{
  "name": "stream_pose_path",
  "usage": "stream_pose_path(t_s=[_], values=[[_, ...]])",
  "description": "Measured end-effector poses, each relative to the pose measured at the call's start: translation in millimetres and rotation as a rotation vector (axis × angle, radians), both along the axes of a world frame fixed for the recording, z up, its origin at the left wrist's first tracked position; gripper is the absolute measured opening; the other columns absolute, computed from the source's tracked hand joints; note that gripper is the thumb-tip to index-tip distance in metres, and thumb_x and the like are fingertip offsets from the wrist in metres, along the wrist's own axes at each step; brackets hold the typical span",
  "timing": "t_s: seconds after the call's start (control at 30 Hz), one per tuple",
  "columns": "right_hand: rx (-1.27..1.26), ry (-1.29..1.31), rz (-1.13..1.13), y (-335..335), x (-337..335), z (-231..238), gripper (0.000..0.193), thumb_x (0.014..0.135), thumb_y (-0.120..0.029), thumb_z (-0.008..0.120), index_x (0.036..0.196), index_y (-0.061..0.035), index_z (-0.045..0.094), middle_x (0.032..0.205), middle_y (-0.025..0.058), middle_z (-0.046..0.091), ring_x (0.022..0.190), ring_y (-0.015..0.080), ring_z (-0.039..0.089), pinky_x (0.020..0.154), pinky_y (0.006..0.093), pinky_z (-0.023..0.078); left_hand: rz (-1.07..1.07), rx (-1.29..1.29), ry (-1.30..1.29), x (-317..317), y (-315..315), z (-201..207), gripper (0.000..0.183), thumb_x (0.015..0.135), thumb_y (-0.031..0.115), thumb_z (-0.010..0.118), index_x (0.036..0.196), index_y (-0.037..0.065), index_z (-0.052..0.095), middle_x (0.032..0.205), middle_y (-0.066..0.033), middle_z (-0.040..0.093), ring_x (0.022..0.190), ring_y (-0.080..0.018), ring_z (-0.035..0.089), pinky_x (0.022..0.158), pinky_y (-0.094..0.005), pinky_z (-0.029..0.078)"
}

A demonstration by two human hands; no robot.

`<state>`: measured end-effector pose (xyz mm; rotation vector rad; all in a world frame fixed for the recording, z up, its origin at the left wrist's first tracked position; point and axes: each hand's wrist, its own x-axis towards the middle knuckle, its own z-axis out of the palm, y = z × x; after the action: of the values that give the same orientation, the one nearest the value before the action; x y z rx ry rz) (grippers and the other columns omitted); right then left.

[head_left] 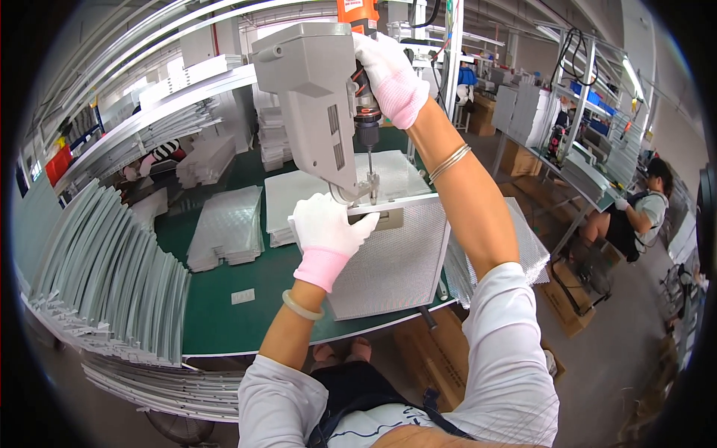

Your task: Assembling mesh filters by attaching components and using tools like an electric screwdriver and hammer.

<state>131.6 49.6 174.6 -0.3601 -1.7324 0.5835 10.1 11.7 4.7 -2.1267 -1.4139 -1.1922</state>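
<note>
My left hand [327,222], in a white glove with a pink cuff, holds the top edge of a framed mesh panel [388,261], its thumb lying along the frame. The panel stands tilted at the table's near edge. Raised higher, my right hand [390,71], gloved the same way, is closed around the side of an orange and black power drill [360,15]; its fingertips are partly hidden. The drill points down, and its chuck [367,134] and thin bit meet a small metal fitting [371,187] at the panel's top edge. A grey machine housing [310,97] stands beside the drill, left of it.
Many thin metal-framed panels [112,269] stand in a row on the left of the green table [276,299]. Stacks of mesh sheets [228,224] lie behind my left hand, and more sheets [523,239] at right. Another person [646,209] sits at the far right. Cardboard [433,351] lies underneath.
</note>
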Motion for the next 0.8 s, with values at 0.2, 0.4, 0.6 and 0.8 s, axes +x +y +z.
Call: stream_pose_path(t_s=[0.2,0.4,0.6,0.8], values=[[-0.014,0.024,0.044,2.4,-0.4,-2.4,0.021,0.088,-0.023,0.048,0.081,-0.0044,0.055,0.063,-0.0003,0.050,0.049,0.0066,0.044,0.046,0.0213,0.039,-0.024,0.040,-0.030,-0.6,2.4,-1.9,0.040,0.065,0.048,0.069,0.071,0.009,0.064,0.064,-0.0096,0.061,0.064,-0.0270,0.059,0.062,-0.0394,0.043],[-0.049,0.052,0.135,10.4,7.1,-6.3,0.023,0.090,-0.027,0.048,0.084,-0.0051,0.054,0.063,-0.0003,0.050,0.048,0.0057,0.043,0.045,0.0202,0.037,0.009,-0.011,-0.014,-0.3,6.9,-6.7,0.048,0.064,0.053,0.068,0.067,0.005,0.062,0.065,-0.0120,0.059,0.066,-0.0278,0.058,0.067,-0.0380,0.042],[0.104,-0.024,0.051,10.4,10.0,-7.3,0.024,0.091,-0.028,0.048,0.084,-0.0058,0.054,0.063,-0.0004,0.050,0.049,0.0053,0.044,0.045,0.0204,0.038,0.005,-0.021,-0.010,0.9,8.0,-6.9,0.049,0.065,0.053,0.068,0.067,0.005,0.062,0.066,-0.0120,0.059,0.065,-0.0282,0.058,0.068,-0.0382,0.042],[-0.093,-0.002,0.051,6.0,2.5,-8.7,0.024,0.090,-0.027,0.047,0.090,-0.0050,0.057,0.064,-0.0014,0.049,0.051,0.0048,0.045,0.045,0.0195,0.039,0.007,-0.026,-0.034,17.2,-2.8,-0.9,0.039,0.066,0.041,0.071,0.079,0.005,0.064,0.075,-0.0118,0.061,0.076,-0.0294,0.058,0.075,-0.0414,0.043]])
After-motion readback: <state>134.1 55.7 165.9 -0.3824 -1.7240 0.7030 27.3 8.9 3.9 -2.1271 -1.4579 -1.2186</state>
